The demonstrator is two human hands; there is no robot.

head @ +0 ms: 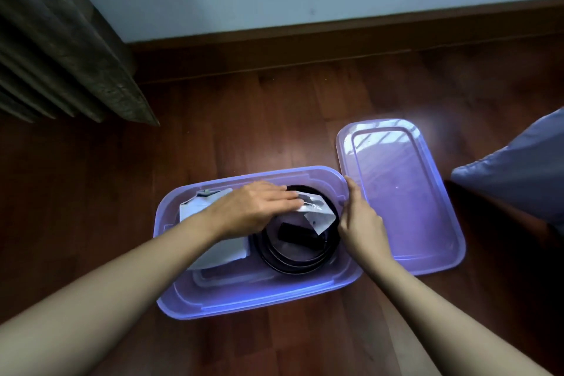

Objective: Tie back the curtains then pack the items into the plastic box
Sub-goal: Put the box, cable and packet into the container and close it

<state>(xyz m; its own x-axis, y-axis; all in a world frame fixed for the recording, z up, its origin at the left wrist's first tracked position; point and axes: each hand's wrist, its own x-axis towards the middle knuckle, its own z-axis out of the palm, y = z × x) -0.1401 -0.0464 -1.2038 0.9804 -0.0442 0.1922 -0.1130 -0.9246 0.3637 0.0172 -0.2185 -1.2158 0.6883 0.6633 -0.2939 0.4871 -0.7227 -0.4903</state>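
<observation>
A translucent purple plastic box [183, 302] stands open on the wooden floor. Inside it lie a coiled black band [293, 256], a flat white packet [222, 253] at the left, and a small clear packet [317, 217] on top of the coil. My left hand [253, 207] reaches into the box with straight fingers laid flat on the small clear packet. My right hand [360, 217] is at the box's right rim, fingers curled by the rim; what they hold is hidden. The box's lid [427, 223] lies flat on the floor just to the right.
A dark pleated curtain [61, 49] hangs at the upper left, ending just above the floor. A wall with a brown skirting board [335, 33] runs along the back. Grey-blue fabric [525, 174] shows at the right edge beside the lid.
</observation>
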